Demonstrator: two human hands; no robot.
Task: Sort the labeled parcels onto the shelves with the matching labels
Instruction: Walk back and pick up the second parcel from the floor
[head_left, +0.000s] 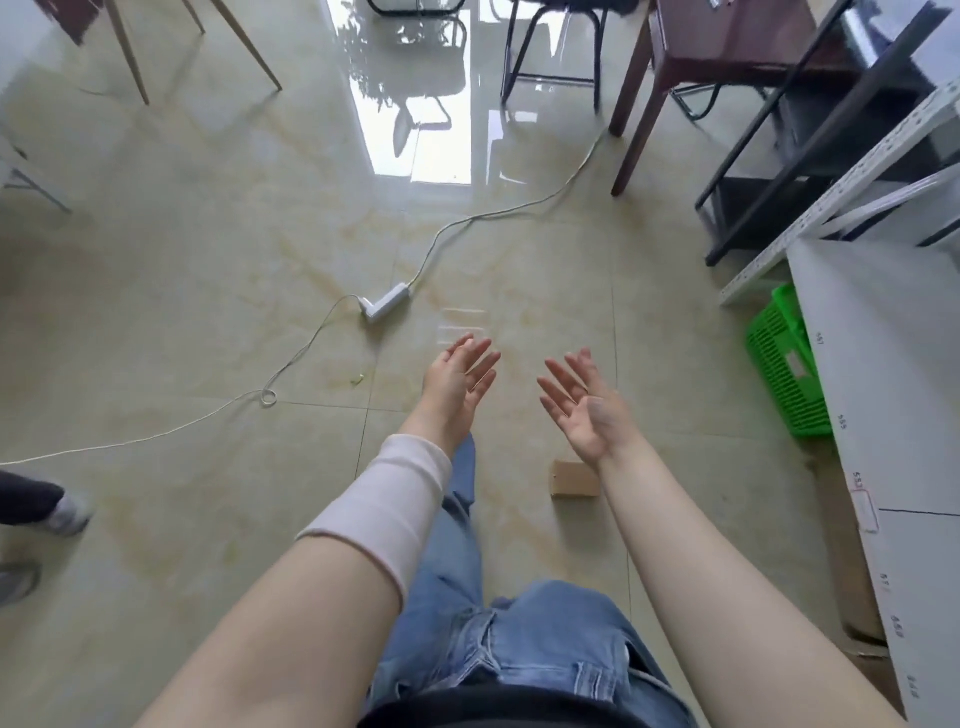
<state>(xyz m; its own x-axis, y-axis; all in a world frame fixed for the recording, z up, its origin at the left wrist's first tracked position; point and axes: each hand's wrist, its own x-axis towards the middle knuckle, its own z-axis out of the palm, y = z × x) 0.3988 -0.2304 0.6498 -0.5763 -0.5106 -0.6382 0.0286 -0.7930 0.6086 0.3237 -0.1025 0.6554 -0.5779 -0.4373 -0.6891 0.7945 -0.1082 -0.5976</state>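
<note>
A: Take it from the left. What's over there?

B: A white power strip (387, 303) with its cable trailing over the floor (182, 270), well clear of the work. Then the left hand (457, 382), fingers spread and holding nothing, palm turned inward.

A: And the other?

B: The right hand (584, 402) is just as empty, palm up, set apart from the left. Below its wrist a small cardboard parcel (574, 479) lies on the floor beside the denim-clad leg.

A: Where should it go?

B: The white shelf (883, 364) at the right edge carries small number labels, too blurred to read; a green basket (784, 364) sits under it. I'd stoop, turn the parcel label-up, read it, then match it along that edge before placing.
</note>
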